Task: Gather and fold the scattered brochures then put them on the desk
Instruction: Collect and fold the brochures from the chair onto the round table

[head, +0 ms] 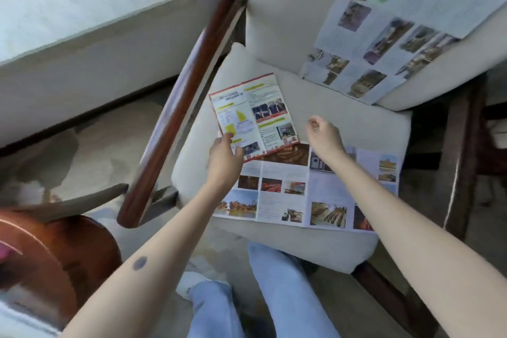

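A red-bordered brochure (253, 114) with yellow headings lies open on the cream seat cushion (343, 118) of an armchair. My left hand (225, 152) pinches its near left corner. My right hand (325, 133) hovers just right of it with fingers loosely curled, holding nothing. A large unfolded brochure (307, 192) with many photos lies flat across the front of the seat, partly under the red one. A third big unfolded brochure (384, 33) leans against the chair's backrest at the upper right.
The chair's dark wooden armrest (186, 107) runs diagonally on the left, another armrest (463, 162) on the right. A round wooden table (55, 255) sits at the lower left. My legs in light jeans (274, 296) stand before the seat.
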`<state>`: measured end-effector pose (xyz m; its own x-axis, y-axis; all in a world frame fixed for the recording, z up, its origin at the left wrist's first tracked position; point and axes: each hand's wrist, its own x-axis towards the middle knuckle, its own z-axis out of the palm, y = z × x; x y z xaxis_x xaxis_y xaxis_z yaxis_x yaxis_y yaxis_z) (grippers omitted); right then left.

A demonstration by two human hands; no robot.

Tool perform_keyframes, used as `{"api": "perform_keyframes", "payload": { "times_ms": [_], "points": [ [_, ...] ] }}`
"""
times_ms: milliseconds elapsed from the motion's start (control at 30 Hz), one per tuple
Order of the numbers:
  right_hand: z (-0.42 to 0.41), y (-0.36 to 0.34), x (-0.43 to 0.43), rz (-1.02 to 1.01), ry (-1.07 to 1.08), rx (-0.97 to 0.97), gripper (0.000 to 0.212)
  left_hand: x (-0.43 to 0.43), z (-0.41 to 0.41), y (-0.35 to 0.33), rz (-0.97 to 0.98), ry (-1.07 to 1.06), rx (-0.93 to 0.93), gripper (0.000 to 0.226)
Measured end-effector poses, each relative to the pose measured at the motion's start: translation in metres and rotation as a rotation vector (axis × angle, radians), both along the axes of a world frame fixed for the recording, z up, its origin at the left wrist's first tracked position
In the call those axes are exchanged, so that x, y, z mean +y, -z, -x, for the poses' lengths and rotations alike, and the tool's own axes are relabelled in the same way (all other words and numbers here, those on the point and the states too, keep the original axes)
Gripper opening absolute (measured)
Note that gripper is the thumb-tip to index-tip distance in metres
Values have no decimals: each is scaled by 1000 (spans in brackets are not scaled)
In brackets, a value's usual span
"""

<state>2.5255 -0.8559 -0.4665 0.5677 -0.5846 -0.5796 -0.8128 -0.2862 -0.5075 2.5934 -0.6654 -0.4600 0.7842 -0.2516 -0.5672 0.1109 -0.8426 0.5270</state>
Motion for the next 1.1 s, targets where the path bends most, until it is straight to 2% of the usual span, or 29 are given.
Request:
{"api": "perform_keyframes", "payload": {
  "times_ms": [100, 233, 300, 367, 467, 600, 667, 767, 900, 1000, 1100],
  "points": [
    [14, 37, -5, -68, -14, 97, 33, -13, 0, 29, -28, -134, 51, 41],
    [7, 68, 5, -65, -14, 80, 24, -25, -7, 55, -41, -328, 65, 32],
    [-1, 76, 9, -29, -9, 65, 18, -29, -11, 63, -48, -423, 103, 36],
    [-9, 80, 13, 21, 19, 58, 28, -33, -15, 71, -5, -510, 144, 34],
    [-15, 84, 18, 68, 13, 42, 29, -36, -20, 76, 55, -628, 190, 29],
    [-17, 87, 19, 45, 123, 52, 37, -33, -28, 78, 24, -765, 249, 52],
    [-17, 85, 18, -90, 223, 8, 31, -30, -32, 77, 38, -776, 273, 48],
    [-9, 76, 13, -274, 313, -83, 15, -21, -34, 72, 103, -743, 277, 28],
    [5, 50, 8, -259, 355, -167, 11, -10, -31, 55, 184, -666, 296, 17],
    [9, 22, 23, -189, 333, -306, 2, -8, -24, 34, 224, -639, 267, 11],
    [14, -9, 57, -112, 312, -470, 9, -7, -14, 8, 318, -661, 255, 7]
  ]
}}
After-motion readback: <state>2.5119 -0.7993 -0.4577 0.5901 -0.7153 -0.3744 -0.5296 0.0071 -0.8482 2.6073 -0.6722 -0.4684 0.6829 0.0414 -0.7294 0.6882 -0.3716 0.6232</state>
